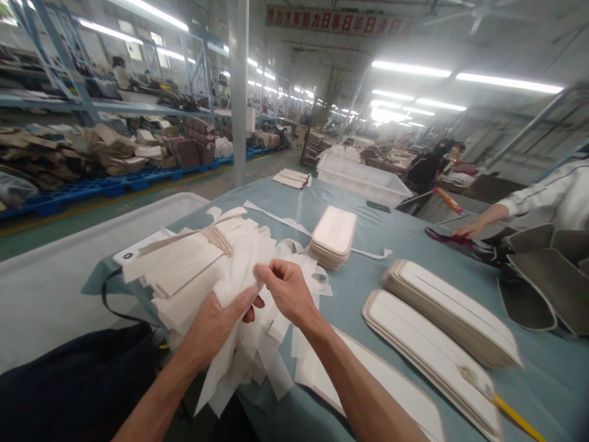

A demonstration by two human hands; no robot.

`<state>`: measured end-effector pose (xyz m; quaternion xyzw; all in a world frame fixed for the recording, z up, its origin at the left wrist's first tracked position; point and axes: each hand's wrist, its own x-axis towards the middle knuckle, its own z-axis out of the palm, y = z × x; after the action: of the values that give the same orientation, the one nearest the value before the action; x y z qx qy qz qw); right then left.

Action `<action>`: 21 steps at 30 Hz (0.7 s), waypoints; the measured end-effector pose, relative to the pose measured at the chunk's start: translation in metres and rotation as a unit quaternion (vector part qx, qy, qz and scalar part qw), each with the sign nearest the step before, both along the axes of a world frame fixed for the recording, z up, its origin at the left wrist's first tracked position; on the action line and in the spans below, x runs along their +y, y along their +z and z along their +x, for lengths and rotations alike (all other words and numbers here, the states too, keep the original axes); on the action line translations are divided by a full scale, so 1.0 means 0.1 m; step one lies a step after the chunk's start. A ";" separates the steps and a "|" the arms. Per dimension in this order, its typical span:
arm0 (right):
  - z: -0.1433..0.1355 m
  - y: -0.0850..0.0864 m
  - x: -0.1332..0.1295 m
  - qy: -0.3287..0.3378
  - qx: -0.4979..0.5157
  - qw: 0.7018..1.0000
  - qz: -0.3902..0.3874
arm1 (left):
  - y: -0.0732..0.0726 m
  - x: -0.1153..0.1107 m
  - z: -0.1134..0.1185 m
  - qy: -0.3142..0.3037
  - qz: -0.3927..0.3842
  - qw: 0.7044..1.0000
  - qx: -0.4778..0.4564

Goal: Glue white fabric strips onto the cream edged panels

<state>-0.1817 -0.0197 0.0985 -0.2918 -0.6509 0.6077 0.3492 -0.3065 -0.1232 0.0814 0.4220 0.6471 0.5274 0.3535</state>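
Observation:
My left hand is wrapped round a bundle of thin cream-white strips, thumb on top. The bundle's lower ends hang down past the table edge. Thumb and forefinger of my right hand pinch the right edge of these strips. Behind and to the left lies a loose heap of cream strips and pieces, with a small fan of tan pieces on top. Under my right forearm is a stack of long rounded cream panels, partly hidden by the arm.
Two stacks of long rounded panels lie on the right, a yellow-handled tool by the nearer one. A shorter stack stands mid-table. Another person's hand touches a dark strap near grey panels. A white bin stands behind.

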 end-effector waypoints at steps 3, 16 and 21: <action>0.05 -0.03 0.08 -0.014 -0.016 0.999 0.029 | -0.03 0.00 0.00 0.015 0.001 0.999 -0.041; 0.04 -0.09 0.13 -0.043 0.022 0.999 -0.008 | 0.03 0.04 0.06 0.041 0.008 0.998 -0.045; 0.13 -0.19 0.37 -0.125 -0.015 0.991 0.055 | 0.01 0.02 0.00 0.071 -0.004 0.997 -0.041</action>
<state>-0.1686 0.0175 0.0797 -0.3603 -0.6469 0.5182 0.4281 -0.3064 -0.1209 0.0822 0.3520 0.6626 0.5652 0.3429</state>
